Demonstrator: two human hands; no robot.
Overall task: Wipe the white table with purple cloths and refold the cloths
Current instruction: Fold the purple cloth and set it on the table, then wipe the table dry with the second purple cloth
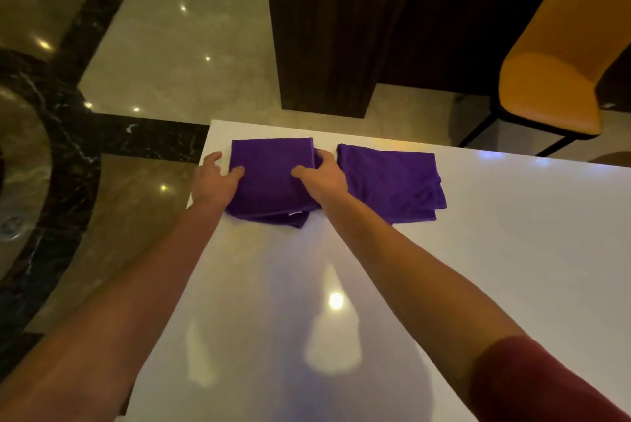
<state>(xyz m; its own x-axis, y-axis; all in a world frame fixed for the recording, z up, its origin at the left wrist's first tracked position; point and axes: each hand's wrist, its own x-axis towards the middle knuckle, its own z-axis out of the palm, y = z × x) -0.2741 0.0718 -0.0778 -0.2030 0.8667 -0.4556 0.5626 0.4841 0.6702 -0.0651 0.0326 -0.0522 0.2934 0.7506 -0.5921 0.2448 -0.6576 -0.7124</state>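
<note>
Two folded purple cloths lie side by side near the far edge of the white table (478,251). The left cloth (269,179) is a neat square with a lower layer sticking out at its near edge. My left hand (218,179) holds its left edge, thumb on top and fingers at the side. On the opposite edge my right hand (322,175) grips in the same way, thumb on the cloth and fingers curled around the side. The right cloth (392,182) lies untouched, folded more loosely, its right corner uneven.
An orange chair (553,87) with black legs stands beyond the table's far right. A dark wooden pillar (334,39) rises behind the far edge. The table's left edge runs close to my left hand, with glossy marble floor (164,56) beyond.
</note>
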